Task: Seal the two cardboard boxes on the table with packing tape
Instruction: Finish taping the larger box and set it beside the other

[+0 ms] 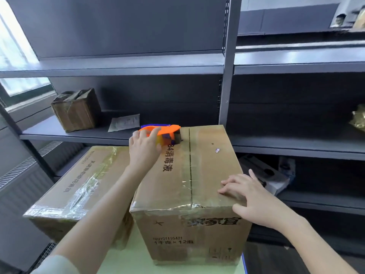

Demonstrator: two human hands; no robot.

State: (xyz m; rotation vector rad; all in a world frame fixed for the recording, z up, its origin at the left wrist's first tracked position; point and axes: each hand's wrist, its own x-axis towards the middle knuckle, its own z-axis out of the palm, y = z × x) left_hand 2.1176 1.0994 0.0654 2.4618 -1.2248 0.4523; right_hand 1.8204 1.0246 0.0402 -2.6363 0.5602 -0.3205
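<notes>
A tall cardboard box (209, 155) stands in front of me on the pale green table (126, 262). Clear tape runs along its top seam and over the near edge. My left hand (144, 149) grips an orange tape dispenser (164, 133) at the far end of the box's top, next to the seam. My right hand (250, 194) rests flat on the near right corner of the top, its thumb down over the front edge. A lower, flatter cardboard box (79, 186) lies to the left, with wrinkled clear tape across its top.
Dark grey metal shelving (227, 76) stands close behind the table. On it sit a small worn carton (77, 109), a flat packet (124, 122), a white box (264, 175) low on the right and a gold bag (358, 117). A radiator (23, 175) lines the left wall.
</notes>
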